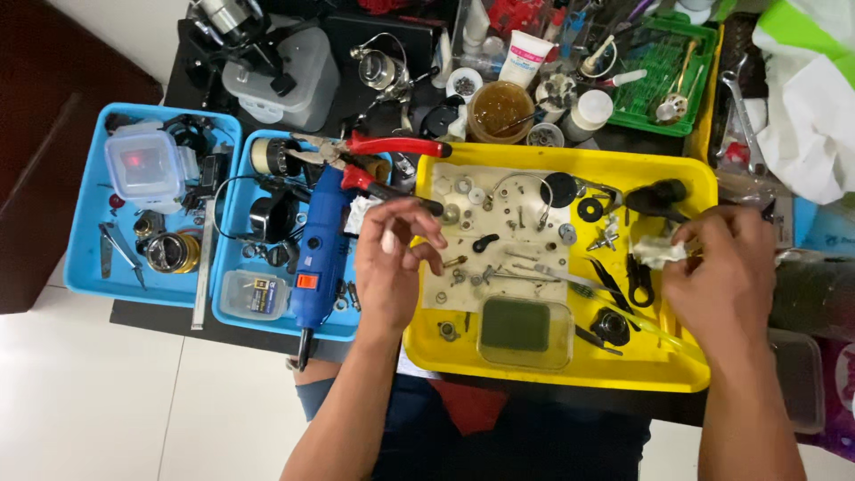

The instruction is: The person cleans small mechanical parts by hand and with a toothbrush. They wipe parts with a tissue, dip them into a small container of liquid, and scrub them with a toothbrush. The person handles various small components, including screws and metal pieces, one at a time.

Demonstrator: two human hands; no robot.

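The tray [686, 174] under my hands is bright yellow. Inside it, a white sheet [525, 254] carries small silver and black parts, and below the sheet sits a clear box [525, 332] of murky green liquid. My right hand [726, 272] pinches a white wad [657, 251]. Left of the tray lie a blue drill [318, 254], red-handled pliers [396, 147] and two light-blue trays [89, 214].

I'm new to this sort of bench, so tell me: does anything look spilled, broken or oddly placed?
Nothing looks spilled or broken. Oddest: the red-handled pliers lie across the gap between the blue plastic tray and the yellow plastic tray.
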